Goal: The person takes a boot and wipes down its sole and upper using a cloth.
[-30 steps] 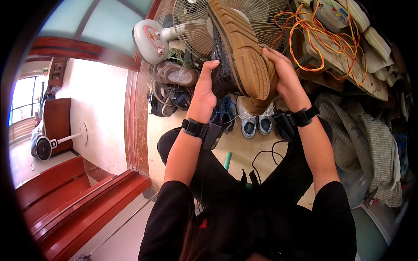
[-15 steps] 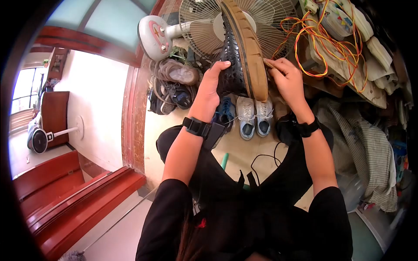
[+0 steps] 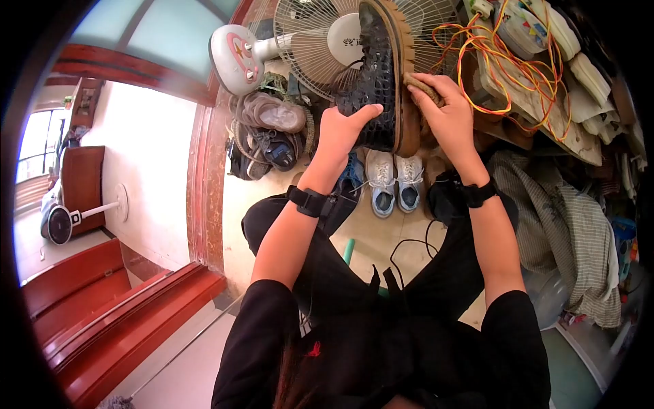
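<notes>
A black shoe (image 3: 379, 88) with a woven-looking upper and a thick brown sole is raised upright in front of me. My left hand (image 3: 345, 129) grips it near the lower end, thumb lying over the upper. On its other side, my right hand (image 3: 446, 109) pinches a folded brown cloth (image 3: 421, 88) beside the edge of the sole. Whether the cloth touches the sole at this instant is hard to make out. Below the shoe, a pair of white sneakers (image 3: 381, 180) stands on the floor, with a blue shoe (image 3: 352, 176) to their left.
A white fan (image 3: 340, 41) is behind the shoe. More shoes (image 3: 272, 129) are piled at the left. Red and yellow wires (image 3: 507, 71) lie tangled over a board at the right, above a striped cloth (image 3: 545, 211). A green stick (image 3: 349, 251) and a black cord (image 3: 409, 242) lie between my knees.
The shoe has turned so more of its black upper and less of its sole faces me. My right hand has moved slightly up with the cloth, and more of the cloth shows.
</notes>
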`<state>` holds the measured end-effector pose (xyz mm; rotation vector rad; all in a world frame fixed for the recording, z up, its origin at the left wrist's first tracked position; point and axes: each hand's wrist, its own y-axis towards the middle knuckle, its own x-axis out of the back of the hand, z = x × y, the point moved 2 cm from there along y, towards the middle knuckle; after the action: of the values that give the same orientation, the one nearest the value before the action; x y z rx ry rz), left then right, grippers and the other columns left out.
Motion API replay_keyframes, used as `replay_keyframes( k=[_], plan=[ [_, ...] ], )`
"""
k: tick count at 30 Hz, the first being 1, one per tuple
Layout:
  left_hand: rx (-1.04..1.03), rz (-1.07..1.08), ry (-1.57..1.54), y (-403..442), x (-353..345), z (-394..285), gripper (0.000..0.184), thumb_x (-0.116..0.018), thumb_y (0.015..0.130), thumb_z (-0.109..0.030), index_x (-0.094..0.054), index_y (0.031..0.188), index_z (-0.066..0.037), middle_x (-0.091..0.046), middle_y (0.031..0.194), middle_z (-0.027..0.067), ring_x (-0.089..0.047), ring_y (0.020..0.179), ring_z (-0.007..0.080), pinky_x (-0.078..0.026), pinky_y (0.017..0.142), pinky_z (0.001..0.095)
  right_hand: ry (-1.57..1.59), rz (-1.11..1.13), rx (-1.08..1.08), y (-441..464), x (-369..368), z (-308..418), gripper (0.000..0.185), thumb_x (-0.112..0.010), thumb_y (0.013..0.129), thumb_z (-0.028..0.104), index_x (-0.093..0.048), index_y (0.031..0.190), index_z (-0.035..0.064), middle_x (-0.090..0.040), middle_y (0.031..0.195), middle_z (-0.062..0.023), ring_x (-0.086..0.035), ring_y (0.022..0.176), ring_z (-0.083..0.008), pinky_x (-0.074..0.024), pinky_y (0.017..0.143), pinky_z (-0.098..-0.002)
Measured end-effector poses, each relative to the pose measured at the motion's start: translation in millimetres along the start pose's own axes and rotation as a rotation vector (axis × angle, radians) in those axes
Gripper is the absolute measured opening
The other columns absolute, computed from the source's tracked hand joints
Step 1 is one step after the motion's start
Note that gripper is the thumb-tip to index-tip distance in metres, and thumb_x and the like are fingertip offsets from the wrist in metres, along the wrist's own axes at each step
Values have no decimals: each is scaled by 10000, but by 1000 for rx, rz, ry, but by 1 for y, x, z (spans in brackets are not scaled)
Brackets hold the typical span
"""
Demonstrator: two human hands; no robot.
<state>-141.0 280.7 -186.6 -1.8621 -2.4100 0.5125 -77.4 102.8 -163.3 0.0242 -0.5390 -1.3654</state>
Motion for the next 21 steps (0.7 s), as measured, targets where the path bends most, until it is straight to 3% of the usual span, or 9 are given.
replay_keyframes(
  k=[3,12,13,21],
  plan=[
    [-11,-7,22,-1,-2,-2,229,-746,750,-149,-683,893,19,-669,859,14,-597,737,79,-472,693,241,-199,-12,262,-1,-7,-2,221,-681,820,91,-678,1036,47,-636,942,-85,-626,848,-263,-500,749,-324],
    [-13,-23,94,1,1,4,222,-743,748,-144,-685,880,25,-670,838,18,-598,721,85,-477,687,247,-297,31,385,-8,-12,4,249,-664,772,53,-669,1021,64,-617,927,-74,-627,732,-253,-512,645,-320],
    [-18,-24,95,2,2,5,223,-743,747,-144,-686,878,26,-670,835,19,-600,717,88,-479,686,250,-305,75,320,-12,-12,6,249,-652,770,4,-671,1017,32,-622,973,-78,-642,809,-248,-515,687,-312],
    [32,-24,52,-1,6,5,199,-727,761,-140,-691,875,19,-671,825,16,-607,711,90,-481,671,241,-310,131,409,-25,-17,12,225,-688,727,71,-666,951,65,-610,902,-49,-625,713,-238,-515,624,-323]
  ],
)
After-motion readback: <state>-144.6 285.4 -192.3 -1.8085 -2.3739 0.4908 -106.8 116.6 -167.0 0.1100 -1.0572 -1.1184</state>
